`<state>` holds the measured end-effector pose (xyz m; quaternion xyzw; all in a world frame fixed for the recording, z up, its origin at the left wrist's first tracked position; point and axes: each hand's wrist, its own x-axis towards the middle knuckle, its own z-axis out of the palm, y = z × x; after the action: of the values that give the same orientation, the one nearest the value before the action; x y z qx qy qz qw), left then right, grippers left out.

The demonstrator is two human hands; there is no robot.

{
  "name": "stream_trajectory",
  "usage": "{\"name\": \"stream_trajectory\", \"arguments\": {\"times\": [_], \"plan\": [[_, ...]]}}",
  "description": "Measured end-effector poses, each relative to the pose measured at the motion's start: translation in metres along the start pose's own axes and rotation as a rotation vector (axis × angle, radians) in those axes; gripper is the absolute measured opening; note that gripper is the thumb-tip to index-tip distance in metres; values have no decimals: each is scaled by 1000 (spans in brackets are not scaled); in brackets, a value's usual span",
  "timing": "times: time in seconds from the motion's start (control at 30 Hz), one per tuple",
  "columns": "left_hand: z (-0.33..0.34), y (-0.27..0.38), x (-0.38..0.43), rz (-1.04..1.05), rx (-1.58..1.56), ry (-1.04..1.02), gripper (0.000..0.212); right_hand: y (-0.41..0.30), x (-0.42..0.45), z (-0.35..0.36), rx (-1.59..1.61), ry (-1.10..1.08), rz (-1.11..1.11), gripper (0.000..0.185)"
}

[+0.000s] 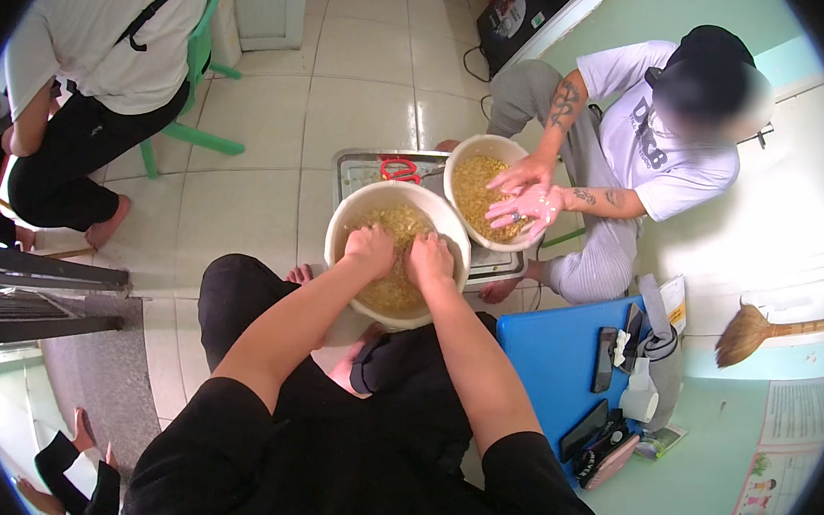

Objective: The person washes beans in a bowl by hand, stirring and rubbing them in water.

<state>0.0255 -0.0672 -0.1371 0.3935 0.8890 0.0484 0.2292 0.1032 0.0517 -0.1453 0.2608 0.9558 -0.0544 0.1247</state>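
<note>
A white plastic tub (338, 233) stands before me, holding cloudy water and yellowish kernels or split beans (394, 285). Inside it, my left hand (370, 250) is at the left, its fingers curled down and partly hidden in the wet mass. My right hand (431, 257) lies at the right side of the same tub, fingertips also hidden. Whether either holds any kernels cannot be seen. Touching this tub at the upper right is a second white tub (462, 145) with similar yellow kernels (477, 183). A co-worker's wet hands (529, 194) are spread above it, palms showing.
Under the tubs lies a metal tray (351, 157) with red-handled scissors (400, 170). To the right, a blue table (543, 340) bears phones (603, 360), a paper roll (638, 404) and a pouch. Another person sits on a green chair (199, 59) at the upper left.
</note>
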Motion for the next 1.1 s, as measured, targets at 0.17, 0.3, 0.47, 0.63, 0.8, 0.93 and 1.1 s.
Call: {"name": "stream_trajectory", "arguments": {"times": [0.17, 0.3, 0.47, 0.63, 0.8, 0.93, 1.1], "plan": [[-2, -5, 2, -89, -311, -106, 40, -1, -2, 0, 212, -143, 185, 37], [8, -1, 11, -55, -502, -120, 50, 10, 2, 28, 370, -130, 162, 36], [40, -2, 28, -251, -893, 1, 57, -1, 4, 53, 1029, -14, 397, 41], [39, 10, 30, -434, -1421, 5, 60, -60, -33, -3, 1441, 123, 592, 47], [36, 17, 28, -358, -2001, -175, 61, -61, -26, -1, 1819, -43, 478, 66], [14, 46, 0, -221, -1886, -160, 62, -28, -13, 15, 1915, -70, 502, 72], [54, -13, 38, -191, -2147, -202, 54, -86, -24, 12, 1730, -33, 454, 73]]}}
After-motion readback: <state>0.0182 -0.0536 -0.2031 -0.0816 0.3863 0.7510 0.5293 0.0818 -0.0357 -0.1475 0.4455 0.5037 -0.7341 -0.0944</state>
